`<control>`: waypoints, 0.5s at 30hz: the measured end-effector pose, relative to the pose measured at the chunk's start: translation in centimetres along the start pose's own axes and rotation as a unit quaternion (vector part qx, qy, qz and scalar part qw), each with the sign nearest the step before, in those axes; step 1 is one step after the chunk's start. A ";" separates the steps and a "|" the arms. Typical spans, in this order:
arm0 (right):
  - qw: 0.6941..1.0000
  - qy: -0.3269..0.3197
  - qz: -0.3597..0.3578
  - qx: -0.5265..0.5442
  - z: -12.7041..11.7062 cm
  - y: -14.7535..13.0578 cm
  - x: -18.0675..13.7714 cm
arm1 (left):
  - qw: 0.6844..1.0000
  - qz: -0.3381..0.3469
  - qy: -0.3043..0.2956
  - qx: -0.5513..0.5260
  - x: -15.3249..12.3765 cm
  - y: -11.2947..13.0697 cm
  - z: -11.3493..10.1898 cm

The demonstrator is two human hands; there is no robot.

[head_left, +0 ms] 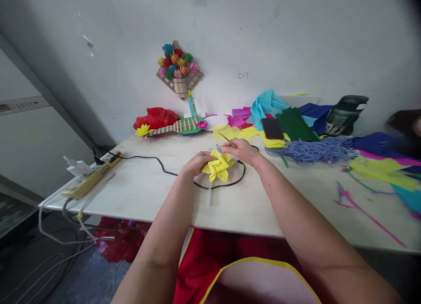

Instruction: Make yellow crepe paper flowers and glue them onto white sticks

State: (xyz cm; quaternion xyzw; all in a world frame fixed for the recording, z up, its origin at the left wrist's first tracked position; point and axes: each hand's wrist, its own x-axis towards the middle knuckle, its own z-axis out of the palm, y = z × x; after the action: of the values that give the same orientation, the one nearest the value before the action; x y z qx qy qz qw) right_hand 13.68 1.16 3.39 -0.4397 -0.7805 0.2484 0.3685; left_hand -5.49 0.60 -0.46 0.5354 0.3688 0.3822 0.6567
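A yellow paper flower is held above the white table, between both hands. My left hand is closed on the flower's left side. My right hand pinches a thin stick just above and right of the flower. A thin stem hangs down from the flower toward the table.
A black cable loops across the table from a power strip at the left edge. Coloured paper sheets, a phone, blue yarn and a dark bottle crowd the back right. A paper flower basket hangs on the wall.
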 end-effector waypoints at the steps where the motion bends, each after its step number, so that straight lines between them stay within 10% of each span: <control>1: 1.000 -0.007 0.000 0.002 0.0 -0.1 0.0 | 1.000 -0.003 -0.001 0.005 0.0 0.0 0.0; 15: 0.997 -0.069 0.036 -0.007 1.2 -2.0 0.6 | 0.999 -0.019 -0.030 -0.005 -0.1 0.3 0.5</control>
State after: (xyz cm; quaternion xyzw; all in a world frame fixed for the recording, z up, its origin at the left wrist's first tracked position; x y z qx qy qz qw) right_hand 11.52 0.67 4.33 -0.4516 -0.7897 0.2856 0.3014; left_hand -5.10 0.36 -0.08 0.5364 0.3574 0.3548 0.6772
